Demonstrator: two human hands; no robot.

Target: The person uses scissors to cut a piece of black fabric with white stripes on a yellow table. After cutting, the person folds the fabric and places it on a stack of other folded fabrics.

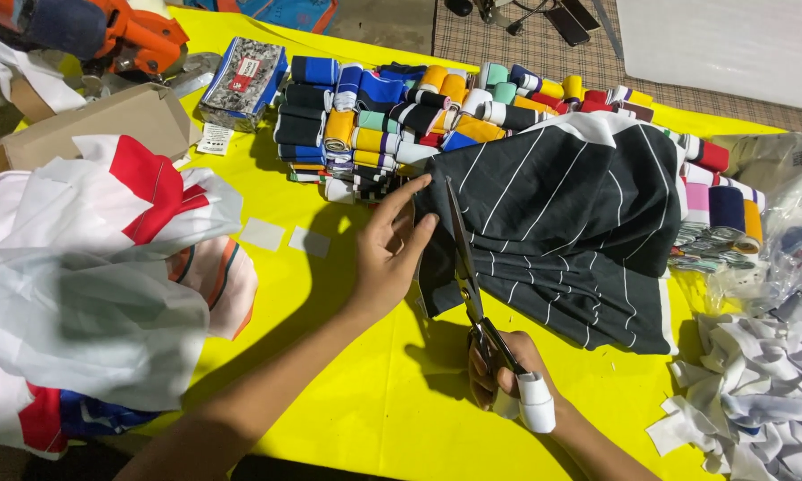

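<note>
I log: black striped fabric (pixel 565 223) — heaped on yellow table (pixel 365 419), right of centre. Left hand (pixel 392 249) flat on its edge, fingers spread, gripping nothing. Right hand (pixel 508 374) — fingers closed through handles of scissors (pixel 463 258), blades slightly parted at fabric edge. Rolled ribbing stack (pixel 374 116) behind.

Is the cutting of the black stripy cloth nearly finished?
Just underway. Done: white scraps lie piled at the right. In hand: the left hand pins the black striped cloth while the right hand works the scissors along its edge. Left: most cloth looks uncut.
</note>
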